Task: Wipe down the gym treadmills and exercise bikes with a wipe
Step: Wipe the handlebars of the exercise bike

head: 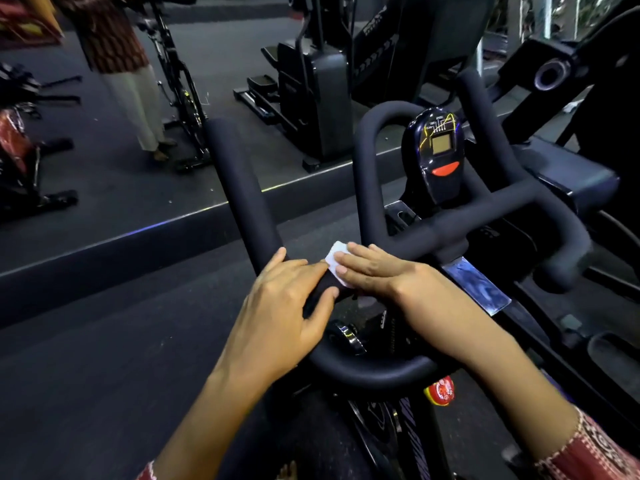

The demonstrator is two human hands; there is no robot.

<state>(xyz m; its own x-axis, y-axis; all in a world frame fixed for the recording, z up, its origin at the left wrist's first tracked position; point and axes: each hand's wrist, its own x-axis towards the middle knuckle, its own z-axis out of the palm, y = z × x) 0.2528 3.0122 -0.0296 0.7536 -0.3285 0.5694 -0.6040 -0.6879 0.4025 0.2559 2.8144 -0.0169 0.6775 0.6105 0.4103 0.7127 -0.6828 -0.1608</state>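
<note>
Two hands meet on the left prong of the exercise bike's black handlebar [242,188], close to where the prong bends into the near crossbar. The right hand [377,271] lies flat with its fingers straight and close together, pressing a small white wipe [334,259] against the top of the prong. One corner of the wipe sticks out past the fingertips.

The left hand [284,306] rests on the same prong, touching the wipe's near edge. Its fingers are fairly straight and drape over the outer side of the prong, and its thumb lies across the top.

Inside the handlebar's loop stands the glossy console [438,150], which has a small screen and a red button. Below the near crossbar sits a red knob [441,391]. Well beyond the handlebar, on a raised floor, are a black stepper machine [322,98] and a standing person [128,81].
</note>
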